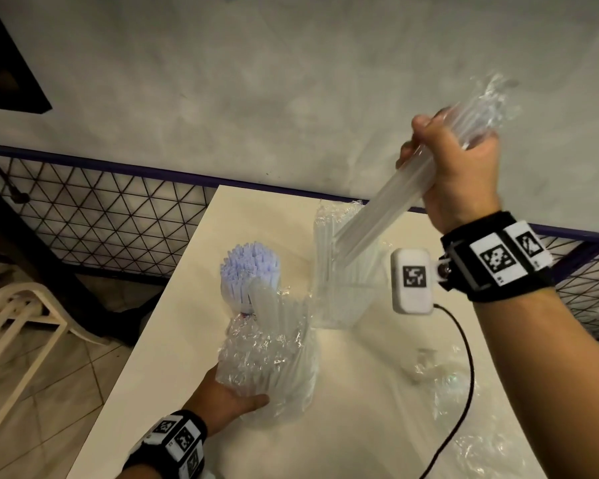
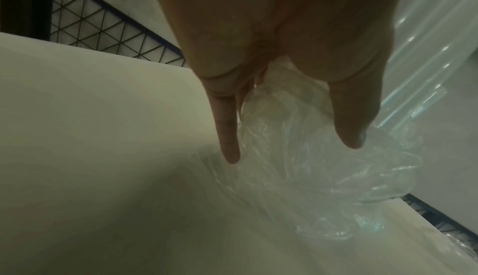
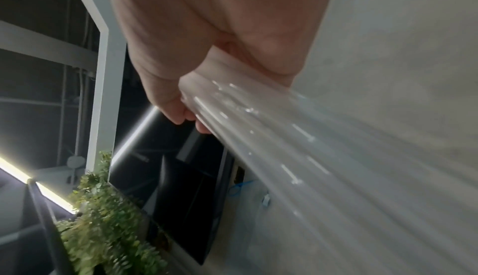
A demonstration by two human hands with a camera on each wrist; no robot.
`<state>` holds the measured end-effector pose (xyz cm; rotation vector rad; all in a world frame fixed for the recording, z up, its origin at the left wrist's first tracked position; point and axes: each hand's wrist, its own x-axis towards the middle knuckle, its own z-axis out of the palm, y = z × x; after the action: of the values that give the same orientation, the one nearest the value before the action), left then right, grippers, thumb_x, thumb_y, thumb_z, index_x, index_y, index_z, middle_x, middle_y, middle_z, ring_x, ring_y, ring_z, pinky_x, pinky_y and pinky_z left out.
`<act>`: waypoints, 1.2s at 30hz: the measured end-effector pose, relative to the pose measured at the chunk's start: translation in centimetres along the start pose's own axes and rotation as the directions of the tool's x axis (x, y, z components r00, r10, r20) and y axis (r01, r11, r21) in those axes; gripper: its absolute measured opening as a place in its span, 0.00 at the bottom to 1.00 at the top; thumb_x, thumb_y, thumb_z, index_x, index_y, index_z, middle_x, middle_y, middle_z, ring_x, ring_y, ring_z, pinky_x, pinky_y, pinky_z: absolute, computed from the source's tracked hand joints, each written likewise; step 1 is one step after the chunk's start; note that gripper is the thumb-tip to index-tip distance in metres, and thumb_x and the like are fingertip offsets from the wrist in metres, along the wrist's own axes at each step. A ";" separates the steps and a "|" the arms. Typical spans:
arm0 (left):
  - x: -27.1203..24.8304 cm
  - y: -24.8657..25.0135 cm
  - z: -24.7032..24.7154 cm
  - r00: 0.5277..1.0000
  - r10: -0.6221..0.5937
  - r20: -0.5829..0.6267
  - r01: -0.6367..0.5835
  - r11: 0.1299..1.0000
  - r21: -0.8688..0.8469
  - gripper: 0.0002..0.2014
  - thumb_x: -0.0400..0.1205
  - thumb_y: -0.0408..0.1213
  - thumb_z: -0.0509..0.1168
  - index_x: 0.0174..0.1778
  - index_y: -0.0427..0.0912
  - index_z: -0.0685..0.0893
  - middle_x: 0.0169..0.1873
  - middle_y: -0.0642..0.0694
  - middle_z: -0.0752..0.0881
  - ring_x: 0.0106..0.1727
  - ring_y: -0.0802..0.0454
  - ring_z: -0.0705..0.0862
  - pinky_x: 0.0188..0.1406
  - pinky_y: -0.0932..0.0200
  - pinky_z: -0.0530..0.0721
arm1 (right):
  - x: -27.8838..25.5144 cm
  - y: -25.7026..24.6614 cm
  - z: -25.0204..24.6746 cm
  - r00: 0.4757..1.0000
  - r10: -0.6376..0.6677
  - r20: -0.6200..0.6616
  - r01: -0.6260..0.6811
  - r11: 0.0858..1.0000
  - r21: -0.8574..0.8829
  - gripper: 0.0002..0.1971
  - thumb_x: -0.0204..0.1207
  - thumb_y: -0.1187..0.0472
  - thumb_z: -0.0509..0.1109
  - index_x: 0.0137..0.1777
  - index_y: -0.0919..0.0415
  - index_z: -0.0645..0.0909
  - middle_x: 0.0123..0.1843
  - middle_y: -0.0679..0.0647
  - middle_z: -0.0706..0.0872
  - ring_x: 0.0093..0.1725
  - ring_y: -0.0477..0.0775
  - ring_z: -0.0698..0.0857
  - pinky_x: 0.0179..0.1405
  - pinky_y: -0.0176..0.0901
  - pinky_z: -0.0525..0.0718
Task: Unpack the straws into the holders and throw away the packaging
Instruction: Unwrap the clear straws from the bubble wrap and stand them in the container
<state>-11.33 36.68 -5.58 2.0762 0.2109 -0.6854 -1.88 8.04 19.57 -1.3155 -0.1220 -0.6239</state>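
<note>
My right hand (image 1: 453, 160) is raised over the table's far side and grips a bundle of clear wrapped straws (image 1: 388, 209), tilted so its lower end points into a clear holder (image 1: 343, 288) that has straws in it. The right wrist view shows the fingers (image 3: 181, 111) curled round that bundle (image 3: 271, 146). My left hand (image 1: 229, 399) holds the base of a crinkled plastic bag of straws (image 1: 274, 350) standing on the table; its fingers (image 2: 227, 136) reach round the bag (image 2: 310, 167). A second holder packed with pale lilac straws (image 1: 249, 278) stands behind the bag.
The cream table (image 1: 187, 392) has loose clear packaging (image 1: 440, 375) at my right and a black cable (image 1: 464, 375) across it. A wire mesh fence (image 1: 101, 216) runs behind the table, with a white chair (image 1: 18, 323) on the left floor.
</note>
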 end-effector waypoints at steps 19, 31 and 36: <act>-0.2 0.0 0.0 1.000 0.018 -0.007 -0.018 0.999 -0.035 0.27 0.66 0.47 0.81 0.55 0.36 0.84 0.37 0.60 0.85 0.39 0.76 0.78 0.31 0.84 0.71 | -1.4 10.9 -5.4 0.994 0.068 0.085 0.003 0.760 -0.650 0.53 0.58 0.53 0.90 0.80 0.42 0.61 0.72 0.47 0.77 0.67 0.49 0.81 0.65 0.42 0.81; -1.0 0.7 -0.1 0.994 0.105 -0.029 -0.107 0.992 -0.068 0.23 0.65 0.39 0.82 0.53 0.49 0.81 0.41 0.66 0.81 0.40 0.80 0.74 0.37 0.88 0.72 | -5.6 15.3 -7.3 0.917 0.101 0.386 0.336 0.326 -0.884 0.35 0.80 0.35 0.59 0.84 0.50 0.61 0.86 0.47 0.64 0.85 0.49 0.62 0.76 0.53 0.60; -1.6 1.3 0.0 0.990 0.138 -0.043 -0.142 0.981 -0.128 0.24 0.65 0.35 0.82 0.46 0.58 0.75 0.41 0.69 0.77 0.39 0.80 0.72 0.44 0.81 0.73 | -4.4 14.8 -5.5 0.851 0.105 0.514 0.471 0.278 -0.837 0.42 0.79 0.34 0.62 0.88 0.50 0.52 0.89 0.46 0.53 0.88 0.50 0.52 0.80 0.56 0.58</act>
<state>-12.13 36.13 -3.77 1.9570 0.1241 -0.5367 0.33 6.23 3.49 -2.7314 -0.3685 -0.5470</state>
